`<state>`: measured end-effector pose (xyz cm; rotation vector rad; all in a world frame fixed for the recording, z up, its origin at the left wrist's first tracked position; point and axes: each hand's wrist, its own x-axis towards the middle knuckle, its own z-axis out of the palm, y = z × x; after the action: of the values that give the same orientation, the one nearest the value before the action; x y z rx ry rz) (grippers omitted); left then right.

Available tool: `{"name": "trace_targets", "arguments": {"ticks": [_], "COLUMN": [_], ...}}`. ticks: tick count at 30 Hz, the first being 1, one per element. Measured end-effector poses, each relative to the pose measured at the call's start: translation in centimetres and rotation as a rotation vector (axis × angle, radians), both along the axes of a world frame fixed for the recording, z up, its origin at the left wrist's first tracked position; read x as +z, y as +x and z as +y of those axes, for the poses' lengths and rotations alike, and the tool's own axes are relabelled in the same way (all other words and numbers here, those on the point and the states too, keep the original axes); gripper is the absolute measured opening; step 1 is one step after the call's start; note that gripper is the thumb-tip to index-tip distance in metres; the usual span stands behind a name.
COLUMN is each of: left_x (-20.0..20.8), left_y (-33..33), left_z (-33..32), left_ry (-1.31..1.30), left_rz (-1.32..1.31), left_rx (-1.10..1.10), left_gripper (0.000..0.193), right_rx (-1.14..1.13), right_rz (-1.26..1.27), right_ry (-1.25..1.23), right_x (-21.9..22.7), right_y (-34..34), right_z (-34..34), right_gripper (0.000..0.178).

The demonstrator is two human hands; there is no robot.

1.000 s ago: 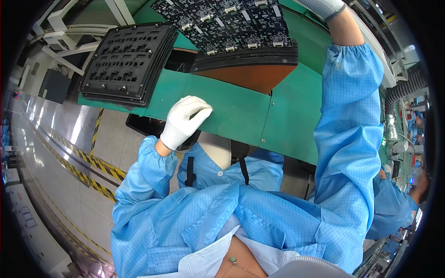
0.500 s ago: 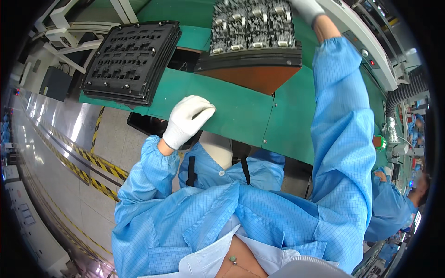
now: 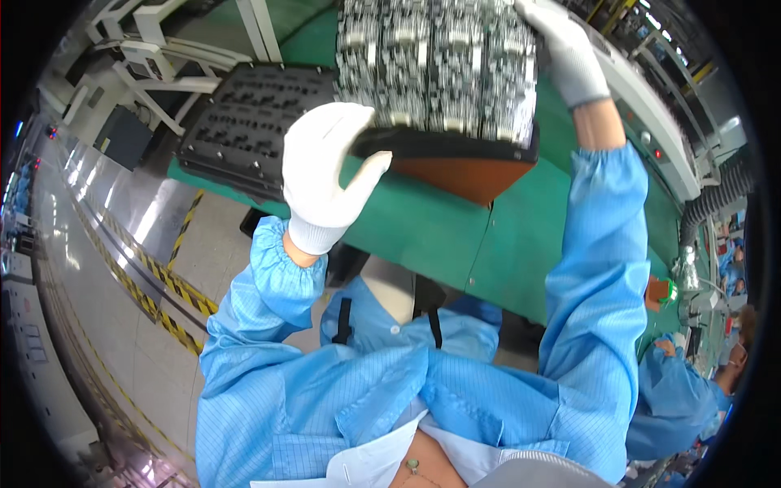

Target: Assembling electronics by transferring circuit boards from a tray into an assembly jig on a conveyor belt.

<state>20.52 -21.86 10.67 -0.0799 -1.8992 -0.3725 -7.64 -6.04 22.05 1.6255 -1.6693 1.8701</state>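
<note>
A panel of circuit boards [image 3: 435,69], crowded with small parts in several columns, rises at a tilt above a black tray [image 3: 488,146]. My white-gloved right hand [image 3: 569,53] grips its far right edge; the fingertips are partly hidden at the panel's corner. My left hand [image 3: 325,167], also gloved in white, is raised beside the panel's near left corner. Its thumb and fingers are spread apart and nothing is between them. Under the black tray is a brown wedge-shaped support [image 3: 468,177] on the green bench [image 3: 407,232].
Left of the panel lies a stack of black slotted trays [image 3: 252,122], partly behind my left hand. A white machine rail [image 3: 651,122] with a red light borders the bench on the right. Another person in blue [image 3: 675,398] sits at far right. Yellow-black tape [image 3: 175,329] marks the floor.
The circuit board panel has come up off the black tray and nearer, with my right hand at its edge. My left hand has moved up toward the panel and its fingers have spread.
</note>
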Motion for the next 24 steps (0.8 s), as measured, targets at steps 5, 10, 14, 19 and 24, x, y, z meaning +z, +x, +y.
{"name": "trace_targets", "arguments": {"ticks": [5, 10, 14, 19, 24], "left_x": [3.8, 8.8, 8.5, 6.8, 5.4], "left_y": [-2.5, -2.4, -4.2, -4.4, -3.3], "left_z": [-3.6, -5.1, -3.9, -3.3, -3.0], "left_ry": [0.247, -0.080, -0.053, -0.020, -0.375], "left_rz": [0.156, 0.031, -0.264, -0.274, 0.073], "left_rx": [0.005, -0.036, -0.283, -0.301, -0.070], "left_gripper": [0.045, 0.065, 0.056, 0.038, 0.049], "right_rx": [-0.225, -0.260, -0.101, -0.099, 0.017], "right_rz": [0.304, 0.689, 0.899, 0.877, 0.146], "right_ry": [0.338, 0.354, 0.290, 0.437, 0.506], "right_x": [2.8, 4.9, 4.9, 4.8, 5.0], "right_y": [5.4, 8.9, 9.7, 9.4, 7.4], "right_z": [1.7, 2.8, 2.0, 2.9, 6.2], "right_gripper": [0.025, 0.024, 0.022, 0.026, 0.056]}}
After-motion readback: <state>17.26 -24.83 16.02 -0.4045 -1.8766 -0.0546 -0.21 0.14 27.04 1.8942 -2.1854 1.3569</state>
